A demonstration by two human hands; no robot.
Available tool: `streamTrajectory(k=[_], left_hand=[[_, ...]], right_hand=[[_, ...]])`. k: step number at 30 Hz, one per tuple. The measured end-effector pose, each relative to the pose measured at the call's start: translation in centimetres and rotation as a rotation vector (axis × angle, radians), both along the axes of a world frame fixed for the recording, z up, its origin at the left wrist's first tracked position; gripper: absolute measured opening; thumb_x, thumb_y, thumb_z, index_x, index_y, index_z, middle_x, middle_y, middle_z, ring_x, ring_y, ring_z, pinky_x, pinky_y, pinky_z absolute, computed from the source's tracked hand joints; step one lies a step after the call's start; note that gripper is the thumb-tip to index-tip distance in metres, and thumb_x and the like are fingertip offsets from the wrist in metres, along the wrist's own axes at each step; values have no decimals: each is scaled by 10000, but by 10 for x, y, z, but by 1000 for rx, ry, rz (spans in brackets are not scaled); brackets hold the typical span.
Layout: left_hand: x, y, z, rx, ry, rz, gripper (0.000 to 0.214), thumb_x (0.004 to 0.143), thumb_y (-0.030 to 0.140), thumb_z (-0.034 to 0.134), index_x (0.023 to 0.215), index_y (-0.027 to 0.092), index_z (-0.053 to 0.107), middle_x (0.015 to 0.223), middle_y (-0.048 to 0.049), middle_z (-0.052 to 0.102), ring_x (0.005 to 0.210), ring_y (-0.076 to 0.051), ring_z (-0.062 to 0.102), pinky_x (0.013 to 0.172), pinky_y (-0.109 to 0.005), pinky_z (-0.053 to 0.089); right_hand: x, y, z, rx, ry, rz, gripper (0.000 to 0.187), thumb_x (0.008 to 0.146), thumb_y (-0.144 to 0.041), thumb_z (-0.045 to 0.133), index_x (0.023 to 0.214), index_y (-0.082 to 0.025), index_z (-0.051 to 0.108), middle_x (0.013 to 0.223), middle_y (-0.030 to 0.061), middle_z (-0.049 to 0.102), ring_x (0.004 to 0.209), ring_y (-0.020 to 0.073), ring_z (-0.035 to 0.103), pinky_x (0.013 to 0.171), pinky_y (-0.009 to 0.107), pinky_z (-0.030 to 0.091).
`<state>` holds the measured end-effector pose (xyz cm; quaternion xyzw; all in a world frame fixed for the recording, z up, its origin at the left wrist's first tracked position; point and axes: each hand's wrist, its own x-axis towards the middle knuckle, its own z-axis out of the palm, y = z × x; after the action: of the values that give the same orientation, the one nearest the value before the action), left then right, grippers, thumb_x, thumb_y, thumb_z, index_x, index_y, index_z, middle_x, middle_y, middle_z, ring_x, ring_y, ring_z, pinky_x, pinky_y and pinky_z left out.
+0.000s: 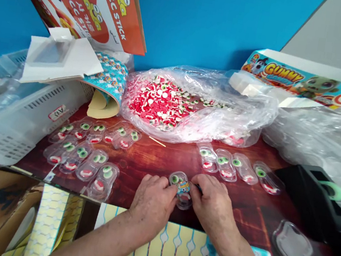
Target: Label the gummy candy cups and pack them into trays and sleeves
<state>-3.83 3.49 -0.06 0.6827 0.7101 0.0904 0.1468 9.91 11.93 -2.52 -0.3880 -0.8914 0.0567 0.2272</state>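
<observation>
A small clear plastic blister pack [183, 202] with green-eyed and red-and-white candies lies between my two hands. Across its middle sits a colorful printed sticker [184, 187]. My left hand [153, 200] is closed, its thumb and finger against the pack's left side. From the right, my right hand [213, 200] pinches at the sticker's right end; the fingertips partly hide what is there. Similar filled packs [107, 173] lie in rows to the left, and several more [225, 164] stand in a row to the right.
Behind is an open plastic bag of candies [161, 101]. A white crate [38, 114] flanks the left, with a curled sticker roll [110, 80] beside it. At right are a black dispenser [310, 196] and a clear lid [292, 245]. Sticker sheets [152, 249] hang at the front edge.
</observation>
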Motion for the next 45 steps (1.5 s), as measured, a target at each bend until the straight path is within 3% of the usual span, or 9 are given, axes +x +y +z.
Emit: streamTrajectory(k=[13,20,23,26,32,35,40,42,45], left_hand=[[0,0,-5,7,42,-28,222,878,307,441,820,204,630,802,-44,592,792,-207,532,731,-372,394],[0,5,0,-50,108,-67,215,880,303,423,1037,310,569,837,-27,595,769,-211,546,705,-395,366],[1,7,-2,-51,127,-66,167,873,303,438,935,307,593,801,-11,592,746,-209,544,694,-393,353],[1,6,-5,-15,121,-57,147,866,312,459,911,311,598,795,-1,596,744,-205,539,693,-385,339],[3,2,-9,63,161,-46,202,872,320,447,994,323,609,787,-30,577,737,-203,520,671,-370,322],[2,-2,-10,101,119,-46,208,865,359,457,983,334,626,772,-33,563,743,-206,514,681,-375,331],[-6,-11,-11,260,-324,244,467,735,344,626,1181,259,516,953,-58,578,849,-220,519,764,-389,381],[-5,-13,-7,254,-704,462,564,671,355,676,1177,179,499,968,-79,583,799,-193,534,730,-352,422],[2,-14,2,133,-1321,478,427,633,393,695,947,124,592,827,-70,625,691,-158,560,668,-304,454]], right_hand=[[-3,11,7,-334,57,-73,103,720,-231,455,624,-207,484,523,-19,533,454,116,461,452,221,327],[-5,14,7,-421,-33,-94,82,738,-223,459,662,-206,486,530,-18,533,469,129,485,476,236,355],[-5,15,14,-422,-154,-163,112,754,-248,499,821,-180,558,757,63,612,658,189,572,578,282,418],[-9,17,26,-211,-203,-240,419,757,-283,542,1144,-128,500,1180,192,494,995,306,510,746,390,427],[-25,31,37,-385,-346,225,130,750,-185,560,869,-159,605,968,105,549,906,231,487,784,368,393],[-25,38,35,-588,-190,249,72,701,-112,565,682,-165,520,730,20,517,697,142,473,637,274,387],[-13,27,35,-1167,434,102,231,686,-306,641,700,-196,439,541,-71,455,462,81,412,425,205,300],[-10,13,38,-1229,743,14,320,643,-364,703,750,-199,450,567,-64,512,463,80,450,428,201,335],[-9,-13,44,-1195,1015,-47,368,598,-334,766,792,-201,482,616,-44,585,514,88,513,482,203,402]])
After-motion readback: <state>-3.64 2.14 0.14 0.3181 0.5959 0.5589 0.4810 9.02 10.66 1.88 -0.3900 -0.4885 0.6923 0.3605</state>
